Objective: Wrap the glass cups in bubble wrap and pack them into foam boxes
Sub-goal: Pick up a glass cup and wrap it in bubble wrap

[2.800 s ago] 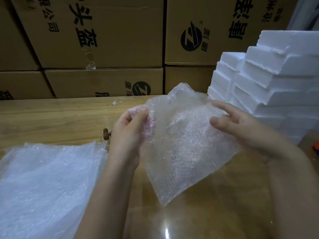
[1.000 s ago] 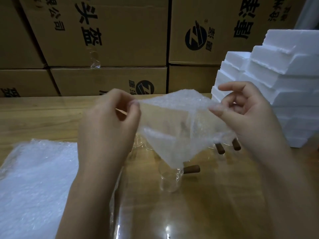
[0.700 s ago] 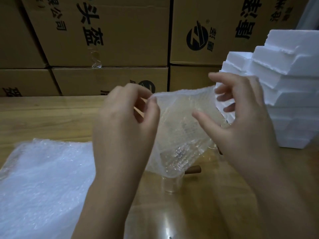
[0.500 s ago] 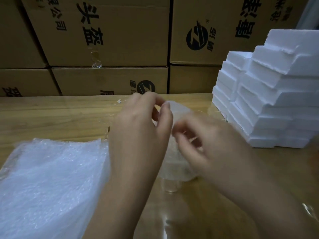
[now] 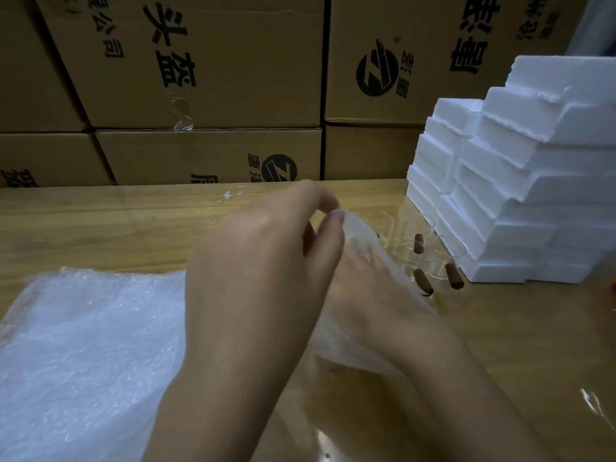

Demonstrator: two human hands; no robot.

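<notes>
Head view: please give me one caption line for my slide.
Left hand pinches a bubble wrap piece beside glass cups and stacked foam boxes.

We see tan-brown cardboard cartons (image 5: 233,61) across the top of the frame, printed with black characters and round black logos (image 5: 376,68). At right, the stacked foam boxes (image 5: 533,181) are plain white. The wooden table (image 5: 100,221) is honey-yellow with darker grain streaks. At lower left, the milky-white pile of bubble wrap sheets (image 5: 93,345) is speckled with glinting dots. The cloudy whitish piece of bubble wrap (image 5: 361,236) sits mid-frame. We note clear glass cups (image 5: 433,250) with dark brown handles (image 5: 453,280).
</notes>
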